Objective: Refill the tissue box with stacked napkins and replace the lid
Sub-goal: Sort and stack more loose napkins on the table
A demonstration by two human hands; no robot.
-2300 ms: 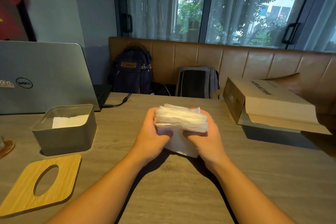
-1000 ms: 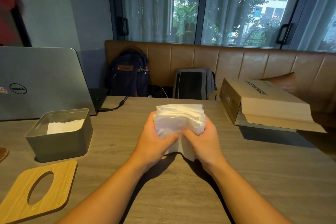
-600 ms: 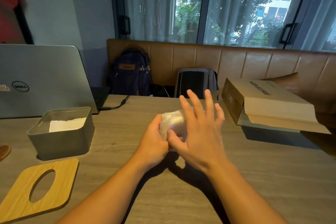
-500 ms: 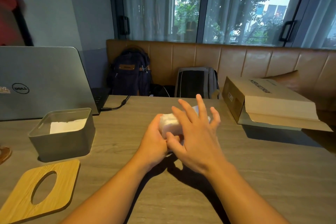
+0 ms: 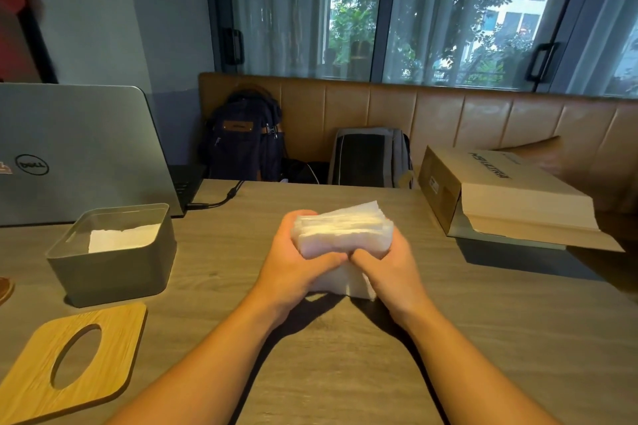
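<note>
Gripping the napkin stack [image 5: 341, 231] from both sides with left hand [image 5: 297, 264] and right hand [image 5: 392, 264], fingers [image 5: 299, 216] curled round it, over the counter [image 5: 345, 373]; likely squaring edges to fit the open tissue box [image 5: 110, 274], far left, lid [image 5: 117, 352] lying beside.

Both hands on napkin stack [image 5: 341, 235] mid-table: left hand [image 5: 293, 262] grips left end, right hand [image 5: 390, 266] grips right end. Grey tissue box [image 5: 114, 262] sits open at left, few napkins inside. Wooden lid [image 5: 69, 359] flat on table [image 5: 483, 338] just in front of the box.
</note>
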